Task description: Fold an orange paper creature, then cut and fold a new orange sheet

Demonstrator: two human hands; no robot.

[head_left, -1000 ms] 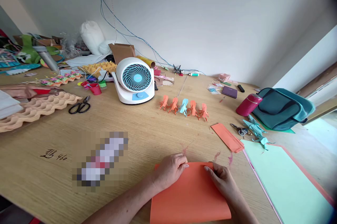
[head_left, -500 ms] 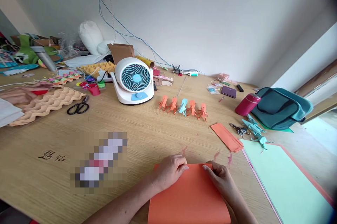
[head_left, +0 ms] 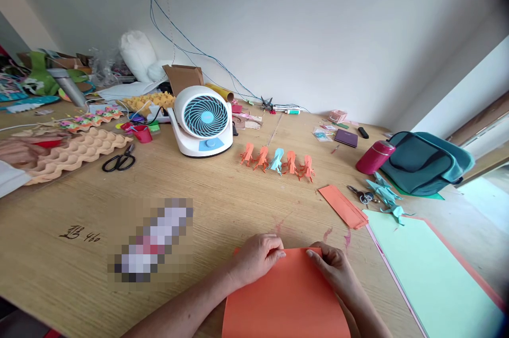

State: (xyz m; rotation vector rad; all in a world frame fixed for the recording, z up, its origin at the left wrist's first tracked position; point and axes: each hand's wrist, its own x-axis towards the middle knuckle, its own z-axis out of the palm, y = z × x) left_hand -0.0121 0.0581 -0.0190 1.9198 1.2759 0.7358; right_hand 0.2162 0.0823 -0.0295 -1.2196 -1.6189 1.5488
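Observation:
A sheet of orange paper [head_left: 288, 301] lies at the table's near edge, its lower end bulging up in a curve. My left hand [head_left: 262, 257] is closed at its far edge, thumb on top and curled fingers at the rim. My right hand [head_left: 332, 264] pinches the far right corner, thumb above and fingers beyond the edge. Whether the paper is one layer or folded over, I cannot tell. Beyond the hands stands a row of several folded paper figures [head_left: 277, 161], orange ones with a light blue one in the middle. Orange paper strips [head_left: 342, 206] lie to the right.
A white fan [head_left: 203, 122] stands behind, with black scissors [head_left: 119, 159] and egg trays [head_left: 81, 153] to its left. At right are a pink bottle [head_left: 375, 157], a teal bag [head_left: 427, 163], keys [head_left: 365, 196], blue folded paper pieces [head_left: 384, 192] and pale green sheets [head_left: 433, 269].
Both hands keep their grip on the orange paper, nearly unmoved. At the far left, the pinkish-brown shape and white piece by the egg tray have shifted slightly left.

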